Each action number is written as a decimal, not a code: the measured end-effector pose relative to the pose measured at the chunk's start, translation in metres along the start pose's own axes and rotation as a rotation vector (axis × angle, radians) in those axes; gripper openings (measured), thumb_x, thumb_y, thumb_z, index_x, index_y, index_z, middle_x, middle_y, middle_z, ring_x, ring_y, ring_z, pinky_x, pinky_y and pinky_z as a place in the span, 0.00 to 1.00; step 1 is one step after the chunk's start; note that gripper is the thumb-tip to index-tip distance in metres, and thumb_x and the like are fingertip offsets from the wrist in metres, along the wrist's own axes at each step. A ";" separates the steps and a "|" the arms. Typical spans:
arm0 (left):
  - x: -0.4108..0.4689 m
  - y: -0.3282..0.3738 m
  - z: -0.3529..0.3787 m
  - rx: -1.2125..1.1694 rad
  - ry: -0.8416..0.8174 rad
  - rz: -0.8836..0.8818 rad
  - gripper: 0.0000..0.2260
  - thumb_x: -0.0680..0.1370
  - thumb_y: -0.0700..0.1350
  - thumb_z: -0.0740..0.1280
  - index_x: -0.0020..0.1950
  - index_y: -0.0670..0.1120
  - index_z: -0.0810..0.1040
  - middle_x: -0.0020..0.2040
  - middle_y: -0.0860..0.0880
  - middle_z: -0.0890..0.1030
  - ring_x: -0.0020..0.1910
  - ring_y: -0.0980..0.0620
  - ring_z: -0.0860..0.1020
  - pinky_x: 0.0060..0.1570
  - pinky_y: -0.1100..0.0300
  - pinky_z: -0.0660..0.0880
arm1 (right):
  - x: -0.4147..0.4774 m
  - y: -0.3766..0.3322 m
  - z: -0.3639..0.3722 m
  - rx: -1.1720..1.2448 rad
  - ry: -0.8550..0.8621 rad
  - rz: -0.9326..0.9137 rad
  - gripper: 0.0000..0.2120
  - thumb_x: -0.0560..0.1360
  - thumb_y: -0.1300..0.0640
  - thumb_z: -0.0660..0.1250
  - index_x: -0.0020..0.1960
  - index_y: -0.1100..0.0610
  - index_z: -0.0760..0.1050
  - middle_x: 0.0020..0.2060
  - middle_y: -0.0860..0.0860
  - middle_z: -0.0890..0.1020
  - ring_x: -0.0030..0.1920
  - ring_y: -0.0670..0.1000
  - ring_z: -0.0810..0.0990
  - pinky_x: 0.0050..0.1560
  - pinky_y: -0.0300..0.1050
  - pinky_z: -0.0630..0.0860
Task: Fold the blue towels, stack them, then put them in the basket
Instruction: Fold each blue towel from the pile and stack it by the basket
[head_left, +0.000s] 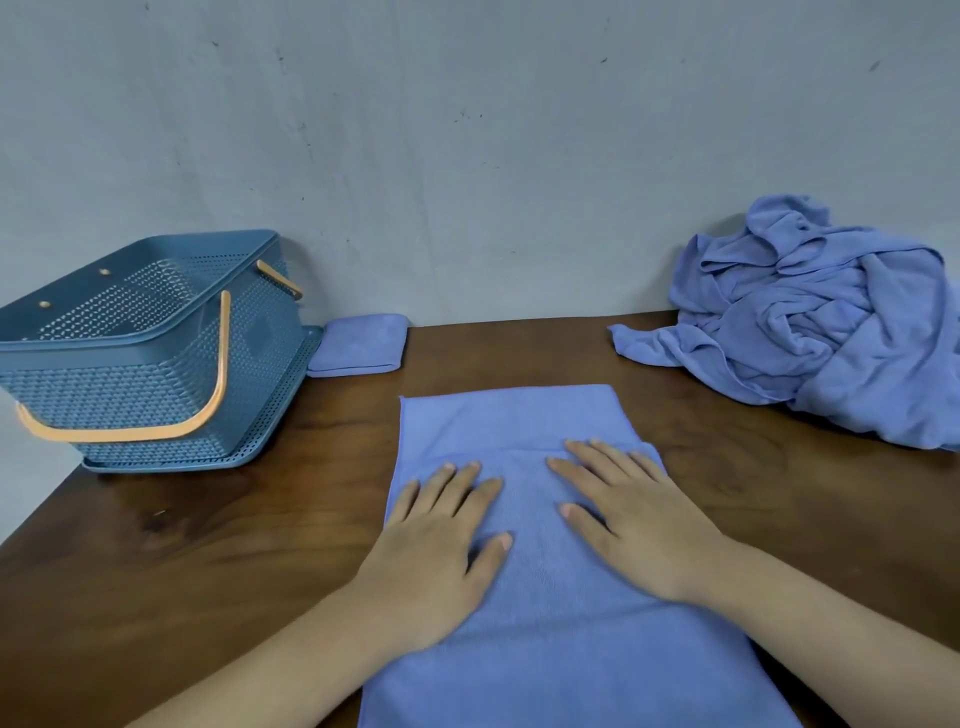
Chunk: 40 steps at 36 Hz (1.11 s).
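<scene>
A blue towel (519, 421) lies spread flat on the brown table in front of me, with a fold edge across it near my fingertips. My left hand (441, 540) presses flat on its left half, fingers straight. My right hand (628, 514) presses flat on its right half, fingers spread. A small folded blue towel (361, 344) sits at the back by the wall, beside the basket. A crumpled pile of blue towels (826, 322) lies at the back right. The blue perforated basket (130, 384) with orange handles stands at the left and looks empty.
The wooden table (208, 545) ends at a grey wall (467, 156) behind. Its left edge runs diagonally near the basket. Bare wood shows between the flat towel and the basket, and between the towel and the pile.
</scene>
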<state>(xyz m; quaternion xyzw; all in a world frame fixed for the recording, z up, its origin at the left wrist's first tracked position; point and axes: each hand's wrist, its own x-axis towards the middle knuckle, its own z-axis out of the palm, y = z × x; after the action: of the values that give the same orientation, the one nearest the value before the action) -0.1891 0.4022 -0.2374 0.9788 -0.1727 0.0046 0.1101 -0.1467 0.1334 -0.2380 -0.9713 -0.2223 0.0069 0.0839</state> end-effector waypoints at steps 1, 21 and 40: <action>-0.006 0.002 -0.001 -0.003 -0.007 0.002 0.29 0.86 0.66 0.49 0.85 0.61 0.49 0.86 0.60 0.45 0.85 0.56 0.40 0.83 0.51 0.41 | -0.006 -0.002 0.000 -0.004 0.001 -0.007 0.36 0.79 0.30 0.36 0.85 0.38 0.50 0.85 0.39 0.48 0.84 0.44 0.44 0.83 0.48 0.42; 0.092 -0.119 -0.014 -0.146 0.153 -0.125 0.18 0.86 0.57 0.61 0.76 0.58 0.73 0.76 0.58 0.72 0.76 0.51 0.68 0.77 0.49 0.63 | 0.063 0.090 -0.021 0.156 0.039 0.123 0.28 0.81 0.29 0.54 0.79 0.33 0.65 0.80 0.34 0.62 0.82 0.43 0.57 0.81 0.54 0.55; 0.045 -0.114 -0.042 -0.205 0.077 0.036 0.07 0.77 0.56 0.73 0.46 0.59 0.76 0.45 0.58 0.78 0.51 0.57 0.74 0.56 0.54 0.72 | 0.014 0.090 -0.039 0.346 0.129 0.239 0.04 0.75 0.47 0.74 0.43 0.44 0.80 0.37 0.42 0.82 0.41 0.44 0.78 0.45 0.45 0.71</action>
<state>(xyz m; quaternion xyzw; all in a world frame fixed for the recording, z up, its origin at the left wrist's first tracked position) -0.1068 0.5001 -0.2189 0.9582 -0.1855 0.0265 0.2160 -0.0930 0.0530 -0.2138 -0.9604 -0.0951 -0.0072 0.2617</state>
